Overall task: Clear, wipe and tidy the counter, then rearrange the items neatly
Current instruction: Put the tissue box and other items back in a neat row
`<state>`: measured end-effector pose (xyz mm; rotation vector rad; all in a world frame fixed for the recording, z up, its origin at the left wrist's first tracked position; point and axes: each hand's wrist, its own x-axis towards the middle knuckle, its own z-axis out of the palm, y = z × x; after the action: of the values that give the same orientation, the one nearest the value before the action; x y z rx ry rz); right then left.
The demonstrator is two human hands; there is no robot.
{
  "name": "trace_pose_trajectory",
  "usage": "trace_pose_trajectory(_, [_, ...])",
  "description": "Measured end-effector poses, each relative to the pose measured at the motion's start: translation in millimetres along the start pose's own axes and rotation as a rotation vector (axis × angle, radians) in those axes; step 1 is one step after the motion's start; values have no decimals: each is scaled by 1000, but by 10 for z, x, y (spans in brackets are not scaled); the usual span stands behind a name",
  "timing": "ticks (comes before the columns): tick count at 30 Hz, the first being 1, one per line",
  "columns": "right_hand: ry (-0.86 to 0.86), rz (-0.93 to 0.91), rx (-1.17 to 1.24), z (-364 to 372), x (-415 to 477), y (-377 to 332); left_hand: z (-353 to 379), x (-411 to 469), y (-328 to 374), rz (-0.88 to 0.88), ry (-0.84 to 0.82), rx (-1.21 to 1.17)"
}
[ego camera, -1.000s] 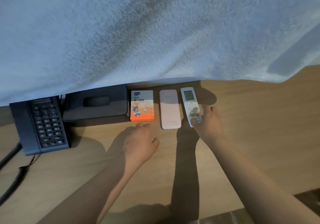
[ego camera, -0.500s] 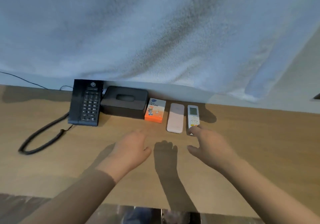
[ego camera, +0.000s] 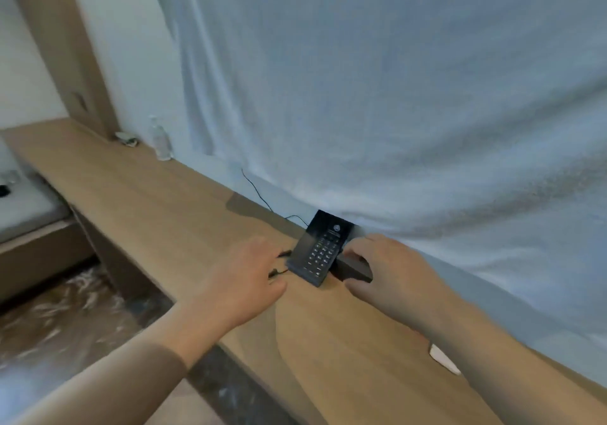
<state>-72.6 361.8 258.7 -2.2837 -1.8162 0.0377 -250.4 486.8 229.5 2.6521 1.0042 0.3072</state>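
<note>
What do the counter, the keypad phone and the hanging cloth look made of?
Long light-brown counter: wood or wood-look laminate, matte, faint grain. Black keypad phone: likely hard plastic, slight sheen. White hanging cloth: soft woven fabric, matte, draped in folds.

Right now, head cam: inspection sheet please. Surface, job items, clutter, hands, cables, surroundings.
Surface: wooden counter, no spill seen.
Job's things: black phone by the wall; black box close on its right.
Clutter: bottle and a small item at the far end; white scrap by the right forearm.
Hands: left hand open, fingers straight, left of the phone; right hand appears to grip the box.
Cables: thin wire behind the phone; cord at the left fingertips.
Surroundings: white cloth hanging along the wall; patterned floor.
</note>
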Motion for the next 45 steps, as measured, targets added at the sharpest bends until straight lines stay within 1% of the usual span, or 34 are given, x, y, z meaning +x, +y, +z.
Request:
trace_pose_trajectory(7, [31, -227, 19, -79, 926, -1448, -942, -478, -1248, -153, 186, 113])
trace_pose_trajectory(13, [110, -374, 51, -88, 1609, -2722, -1766, -914, -2319, -249, 344, 176])
trace_pose_trajectory(16, [116, -430, 67, 22, 1878, -3267, -2018, -1133, -2795, -310, 371, 185])
trace_pose_trajectory(20, [82, -502, 58, 235, 2240, -3873, -2204, -1383, -3395, -404, 377, 182])
trace_pose_trajectory(26, [31, -598, 44, 606, 2867, -4640, -2362, -1579, -4243, -513, 411, 163])
trace_pose_trajectory(31, [-10, -693, 41, 940, 3498, -5186, -2416, -1541, -4985, -615, 405, 177])
trace_pose_trajectory(36, [-38, -740, 73, 1294, 4414, -5608, -2554, -1168, -5823, -707, 380, 195])
trace_pose_trajectory(42, [-76, -765, 78, 1553, 5604, -6051, -2855, -591, -6752, -758, 365, 172])
trace_pose_trajectory(45, [-115, -772, 67, 1667, 6061, -6262, -2946, -399, -7169, -800, 344, 163])
